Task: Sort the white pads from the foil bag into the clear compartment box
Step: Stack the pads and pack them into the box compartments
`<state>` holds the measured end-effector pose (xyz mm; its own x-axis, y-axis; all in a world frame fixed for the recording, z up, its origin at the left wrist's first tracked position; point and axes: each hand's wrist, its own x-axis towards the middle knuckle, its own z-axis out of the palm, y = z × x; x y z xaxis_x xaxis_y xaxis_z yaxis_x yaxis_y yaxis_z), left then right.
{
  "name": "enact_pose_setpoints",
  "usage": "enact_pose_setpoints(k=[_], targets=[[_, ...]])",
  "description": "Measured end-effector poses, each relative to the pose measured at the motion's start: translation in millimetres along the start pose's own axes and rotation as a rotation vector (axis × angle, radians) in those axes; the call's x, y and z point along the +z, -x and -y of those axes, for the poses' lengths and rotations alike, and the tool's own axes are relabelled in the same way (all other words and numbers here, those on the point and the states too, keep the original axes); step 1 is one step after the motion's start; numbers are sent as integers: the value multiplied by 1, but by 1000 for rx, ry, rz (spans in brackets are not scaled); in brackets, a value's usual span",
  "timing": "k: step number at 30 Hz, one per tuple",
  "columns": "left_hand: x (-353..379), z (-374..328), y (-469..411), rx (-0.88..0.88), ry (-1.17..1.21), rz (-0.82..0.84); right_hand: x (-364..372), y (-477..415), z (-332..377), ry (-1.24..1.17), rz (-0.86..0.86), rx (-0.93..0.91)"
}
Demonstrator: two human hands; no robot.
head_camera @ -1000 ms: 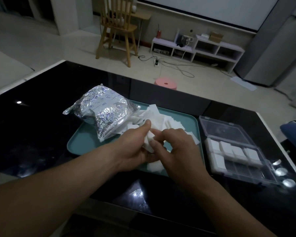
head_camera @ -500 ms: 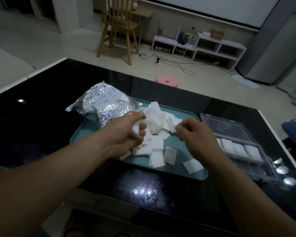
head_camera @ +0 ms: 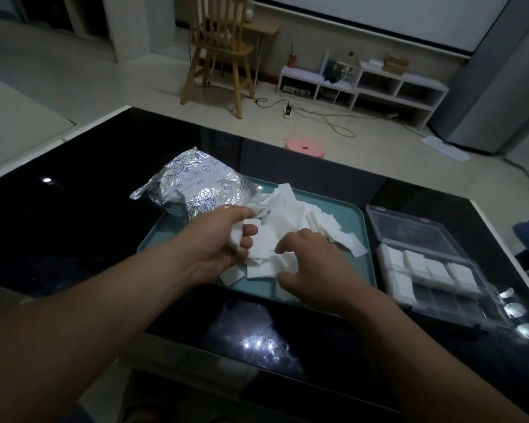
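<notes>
On the teal tray in front of you, your left hand is curled round a small bundle of white pads, which shows between the thumb above and the bent fingers on the side facing your other hand. Your right hand is just beside it, palm down over the near part of the tray. Its fingers are spread and bent and its thumb stands apart from them, so it grips nothing I can see; its fingertips touch the loose pads. These lie in an untidy pile across the middle of the tray, and some are hidden under this hand. The foil bag lies on the far left corner of the tray, with its open mouth toward the pile. To the right of the tray, on the black table, stands the clear compartment box with its lid open. Its far row holds pads in four compartments, and the near row has pads only in the leftmost one.
</notes>
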<state>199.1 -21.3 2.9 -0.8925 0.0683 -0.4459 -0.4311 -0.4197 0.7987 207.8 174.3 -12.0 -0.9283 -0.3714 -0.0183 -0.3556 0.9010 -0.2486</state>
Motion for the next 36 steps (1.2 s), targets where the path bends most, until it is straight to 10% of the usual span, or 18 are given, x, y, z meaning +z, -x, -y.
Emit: enact_pose_setpoints(k=[36], targets=[[-2, -5, -6, 48, 7, -71, 15, -32, 2, -40, -173, -60]])
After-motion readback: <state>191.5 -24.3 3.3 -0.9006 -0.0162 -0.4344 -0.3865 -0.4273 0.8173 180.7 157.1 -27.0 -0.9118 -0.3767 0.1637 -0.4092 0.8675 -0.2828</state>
